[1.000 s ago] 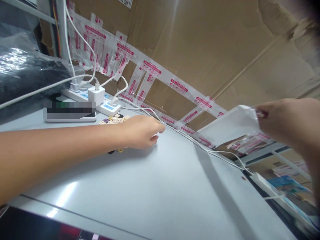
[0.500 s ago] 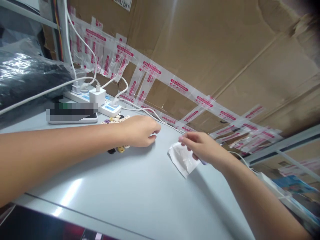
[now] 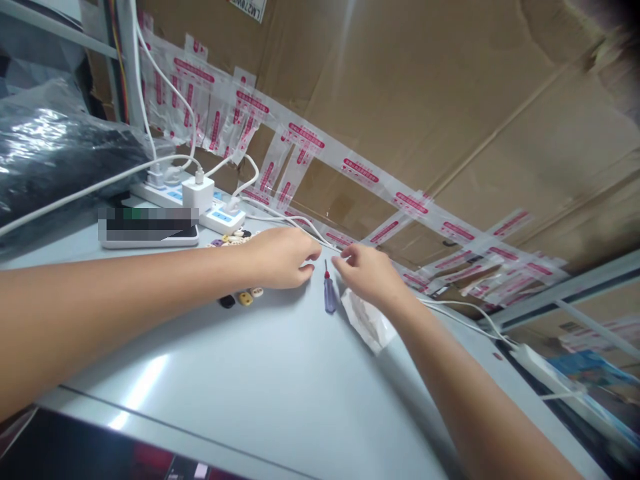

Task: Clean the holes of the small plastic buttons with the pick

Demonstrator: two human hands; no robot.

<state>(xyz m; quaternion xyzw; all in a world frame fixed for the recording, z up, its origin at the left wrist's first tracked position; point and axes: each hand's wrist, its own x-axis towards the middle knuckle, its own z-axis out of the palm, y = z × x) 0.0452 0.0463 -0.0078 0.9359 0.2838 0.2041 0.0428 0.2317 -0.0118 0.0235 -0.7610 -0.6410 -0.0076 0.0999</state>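
Observation:
My left hand [image 3: 287, 259] rests low over the table, fingers loosely curled, thumb and forefinger apart with nothing visible between them. Partly hidden beneath its wrist lie several small beads or charms [image 3: 245, 299] in black, yellow and cream. Just to the right is a small screwdriver [image 3: 329, 293] with a purple handle and red collar, lying on the table, its tip pointing away from me. My right hand [image 3: 367, 270] hovers right beside the screwdriver tip, fingers bent and thumb apart, holding nothing I can see. Under that wrist sits a crumpled white paper or packet [image 3: 369, 323].
A power strip [image 3: 225, 217] with a white charger [image 3: 197, 193] and cables stands at the back left. A phone-like device [image 3: 150, 233] lies in front of it, partly blurred out. Taped cardboard [image 3: 400, 120] walls off the back. A dark plastic-wrapped bundle [image 3: 60, 147] is at left.
My right hand has moved left, toward my left hand. The screwdriver, earlier mostly hidden at my right hand, now lies on the table between both hands. My left hand has barely moved.

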